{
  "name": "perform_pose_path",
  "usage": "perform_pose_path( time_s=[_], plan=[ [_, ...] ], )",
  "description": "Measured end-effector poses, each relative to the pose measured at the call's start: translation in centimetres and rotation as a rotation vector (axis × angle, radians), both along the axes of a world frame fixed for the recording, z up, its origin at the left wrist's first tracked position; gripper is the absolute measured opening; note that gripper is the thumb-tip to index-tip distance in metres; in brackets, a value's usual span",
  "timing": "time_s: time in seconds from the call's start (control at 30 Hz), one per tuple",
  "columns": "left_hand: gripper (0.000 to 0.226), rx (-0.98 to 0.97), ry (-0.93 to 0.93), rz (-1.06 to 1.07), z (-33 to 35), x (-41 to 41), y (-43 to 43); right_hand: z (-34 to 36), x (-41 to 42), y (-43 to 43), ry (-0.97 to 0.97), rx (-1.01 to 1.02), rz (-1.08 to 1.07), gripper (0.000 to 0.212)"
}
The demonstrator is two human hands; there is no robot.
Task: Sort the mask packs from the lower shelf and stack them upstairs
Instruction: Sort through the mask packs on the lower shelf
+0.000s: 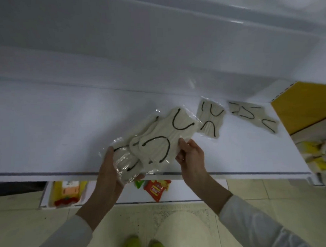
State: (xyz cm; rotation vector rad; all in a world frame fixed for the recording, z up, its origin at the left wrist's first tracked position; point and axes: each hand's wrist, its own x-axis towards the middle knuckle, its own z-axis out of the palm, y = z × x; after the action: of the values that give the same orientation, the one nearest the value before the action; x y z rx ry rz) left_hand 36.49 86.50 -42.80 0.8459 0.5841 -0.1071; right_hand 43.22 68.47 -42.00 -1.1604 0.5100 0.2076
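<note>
**Head view: squaring the bundle before we set it down**

Nearest to us, below the hands, the lower shelf holds a red snack packet, but we see no mask packs there. Above its front edge, our left hand wraps around the near end of the held mask packs, with the thumb on top. Our right hand pinches their right edge. Several packs are fanned out in slippery clear wrap, hovering over the upper shelf.

We judge that the step in hand is to gather this fan into one neat stack. To do it well, we keep the left grasp firm as an anchor and let the right hand slide the loose packs until their edges line up. Only then do we lower them flat. The film looks slick, so a light squeeze could let one slip out.

Farther back, a single pack lies just beside the bundle's far tip, and another pack lies near a yellow box. Both are good places to stack onto.
</note>
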Motion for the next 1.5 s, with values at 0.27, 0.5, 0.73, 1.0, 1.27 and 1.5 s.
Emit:
perform_pose_path(
  time_s=[0.27,0.5,0.73,1.0,1.27,1.5],
  plan=[
    [0.042,0.072,-0.036,-0.083,0.5,0.7,-2.0,0.1,-2.1,2.5,0.101,-0.045,-0.084,0.025],
    [0.03,0.073,-0.064,-0.121,-0.2,1.2,-1.2,1.0,-2.4,0.0,0.095,-0.466,0.065,0.033],
    [0.009,0.031,-0.016,-0.216,-0.6,1.3,-2.0,0.5,0.6,-6.1,-0.061,-0.437,0.211,0.033],
    [0.018,0.041,-0.041,-0.199,-1.1,1.6,-8.6,-1.1,2.1,-13.3,-0.13,-0.401,0.331,0.026],
    [0.023,0.218,0.014,0.028,-1.6,-0.7,-13.3,-4.3,8.3,-20.4,0.139,-1.314,0.424,0.041],
    [0.021,0.284,0.058,0.141,-0.8,-1.7,-11.7,-6.2,13.4,-13.6,0.162,-1.451,0.305,0.052]
  ],
)
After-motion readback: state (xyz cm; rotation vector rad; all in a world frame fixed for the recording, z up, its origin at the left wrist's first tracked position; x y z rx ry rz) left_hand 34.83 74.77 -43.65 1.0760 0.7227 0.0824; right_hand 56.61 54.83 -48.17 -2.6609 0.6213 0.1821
